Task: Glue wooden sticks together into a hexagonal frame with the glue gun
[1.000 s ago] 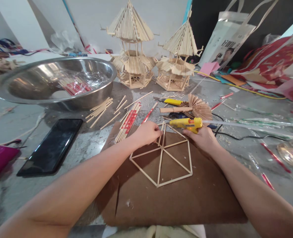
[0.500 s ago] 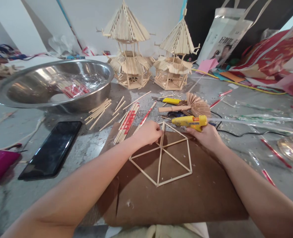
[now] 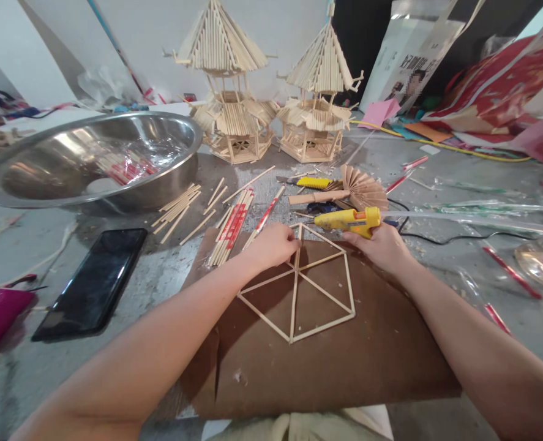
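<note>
While the right hand (image 3: 384, 248) gripped a yellow glue gun (image 3: 347, 222), its nozzle pointing left close to the far corner of a six-sided stick frame (image 3: 295, 282), the left hand (image 3: 278, 246) lay over the frame's far left part, fingers drawn narrowly together; whether they pinched a stick could not be told from the head view. The spoked frame lay flat on a brown board (image 3: 326, 367). Left of it, a bunch of red-marked sticks (image 3: 235, 226) rested partly on the board's edge. Beyond the gun were a paper fan (image 3: 365, 188) and a yellow-handled cutter (image 3: 312, 182). Farther back, two stick pagodas (image 3: 232, 116) (image 3: 319, 116) stood upright, right of a metal basin (image 3: 147, 195); a black phone (image 3: 94, 282) lay nearer, at the left.
</note>
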`<state>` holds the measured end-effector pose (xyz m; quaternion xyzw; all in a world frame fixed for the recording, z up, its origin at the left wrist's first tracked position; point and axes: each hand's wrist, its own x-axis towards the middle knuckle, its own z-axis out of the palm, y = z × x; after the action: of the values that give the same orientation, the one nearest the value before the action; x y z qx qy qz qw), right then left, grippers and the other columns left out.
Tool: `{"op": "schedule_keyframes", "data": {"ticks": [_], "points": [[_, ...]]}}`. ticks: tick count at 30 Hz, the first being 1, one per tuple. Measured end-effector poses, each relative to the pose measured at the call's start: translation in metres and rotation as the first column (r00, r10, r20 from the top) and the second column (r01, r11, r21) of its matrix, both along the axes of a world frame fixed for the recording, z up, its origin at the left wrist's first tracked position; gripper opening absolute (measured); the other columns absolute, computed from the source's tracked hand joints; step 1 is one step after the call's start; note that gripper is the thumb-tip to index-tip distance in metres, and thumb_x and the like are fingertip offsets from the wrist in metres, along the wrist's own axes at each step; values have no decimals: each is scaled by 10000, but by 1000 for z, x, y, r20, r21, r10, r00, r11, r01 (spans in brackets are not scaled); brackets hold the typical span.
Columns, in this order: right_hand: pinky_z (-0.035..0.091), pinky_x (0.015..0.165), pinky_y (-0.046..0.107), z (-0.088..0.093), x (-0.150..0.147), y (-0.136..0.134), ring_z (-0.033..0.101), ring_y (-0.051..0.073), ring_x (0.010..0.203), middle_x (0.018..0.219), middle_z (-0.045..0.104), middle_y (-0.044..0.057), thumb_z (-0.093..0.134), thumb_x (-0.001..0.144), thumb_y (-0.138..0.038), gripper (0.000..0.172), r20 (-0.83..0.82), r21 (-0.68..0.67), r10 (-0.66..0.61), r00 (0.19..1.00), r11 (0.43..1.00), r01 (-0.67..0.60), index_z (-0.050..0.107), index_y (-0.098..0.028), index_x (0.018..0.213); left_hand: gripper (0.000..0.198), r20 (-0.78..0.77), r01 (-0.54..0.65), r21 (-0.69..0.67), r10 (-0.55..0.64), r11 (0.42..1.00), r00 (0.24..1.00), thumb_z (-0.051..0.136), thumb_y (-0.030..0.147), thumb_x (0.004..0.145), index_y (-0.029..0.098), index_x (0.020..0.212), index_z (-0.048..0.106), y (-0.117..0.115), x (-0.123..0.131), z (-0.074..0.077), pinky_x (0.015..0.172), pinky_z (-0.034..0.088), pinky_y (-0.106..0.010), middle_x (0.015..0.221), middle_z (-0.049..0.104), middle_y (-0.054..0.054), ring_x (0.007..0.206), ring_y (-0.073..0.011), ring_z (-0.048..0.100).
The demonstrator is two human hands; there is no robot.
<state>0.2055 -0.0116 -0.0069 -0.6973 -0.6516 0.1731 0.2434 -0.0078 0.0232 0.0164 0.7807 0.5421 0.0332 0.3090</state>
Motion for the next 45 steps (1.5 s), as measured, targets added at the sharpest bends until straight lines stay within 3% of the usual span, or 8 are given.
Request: {"op": "schedule_keyframes", "data": {"ticks": [7, 25, 33, 45], "points": [[436, 569, 277, -2, 1, -1, 597, 216, 672, 711, 657, 52, 515, 658, -500, 421, -20, 32, 14, 1000, 999, -14, 636, -143, 847, 285, -73, 48, 81, -42, 996, 996, 430, 308, 706, 142, 528, 578, 1, 2, -3, 529, 349, -245, 442, 537, -28, 456, -120, 470], [414, 532, 258, 2, -3, -1, 588, 204, 646, 682, 647, 59, 507, 663, -481, 410, 14, -15, 5, 1000, 1000, -5, 624, -129, 838, 294, -169, 92, 144, -67, 985, 983, 405, 310, 723, 123, 643, 618, -3, 6, -2, 568, 374, -287, 602, 583, -103, 585, -195, 534], [399, 508, 243, 6, -4, -2, 578, 186, 607, 642, 634, 48, 512, 659, -474, 388, 28, -33, -3, 1000, 999, 4, 627, -124, 780, 278, -252, 95, 214, -39, 972, 967, 388, 255, 736, 128, 705, 634, -6, 9, -3, 638, 421, -275, 676, 624, -108, 689, -199, 586], [403, 520, 248, 5, -5, -1, 584, 193, 630, 666, 641, 51, 521, 661, -456, 364, 23, -17, 2, 1000, 1000, -2, 632, -137, 798, 292, -275, 92, 242, -22, 966, 961, 364, 254, 729, 128, 718, 627, -6, 10, -9, 612, 445, -299, 721, 636, -123, 704, -222, 599]]}}
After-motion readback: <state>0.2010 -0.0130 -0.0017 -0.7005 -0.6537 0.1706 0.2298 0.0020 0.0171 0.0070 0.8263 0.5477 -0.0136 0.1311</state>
